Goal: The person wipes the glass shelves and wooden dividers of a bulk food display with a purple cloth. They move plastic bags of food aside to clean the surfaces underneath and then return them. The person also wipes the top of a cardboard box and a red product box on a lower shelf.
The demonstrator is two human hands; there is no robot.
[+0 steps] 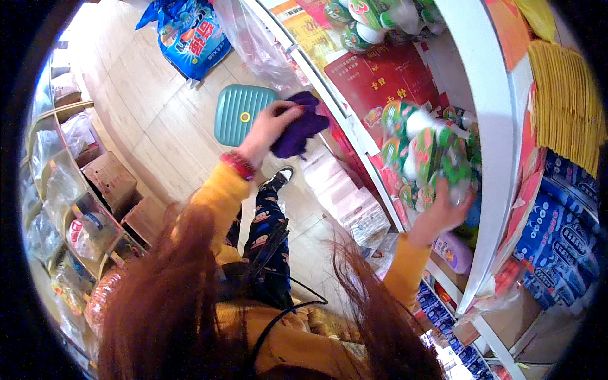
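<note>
A crumpled dark purple cloth (300, 128) hangs from my left hand (273, 126), its fingers closed on it above the floor beside a white shelf. My right hand (441, 213) is at a cluster of green and white bottles (434, 147) in the shelf; hand and bottles are blurred, and the fingers touch the lower bottles. A purple bottle (453, 251) lies just below that hand. Behind the bottles, a red carton (384, 78) with gold writing lies on the shelf, and more green and white bottles (365, 23) stand at its far end.
A ribbed teal stool (242, 114) stands on the tiled floor, with a blue detergent bag (192, 40) beyond it. Wrapped white packs (344, 194) line the shelf's foot. Cardboard boxes (109, 183) and racks of bagged goods are at left. Blue packs (555, 251) sit right of the white shelf edge (494, 142).
</note>
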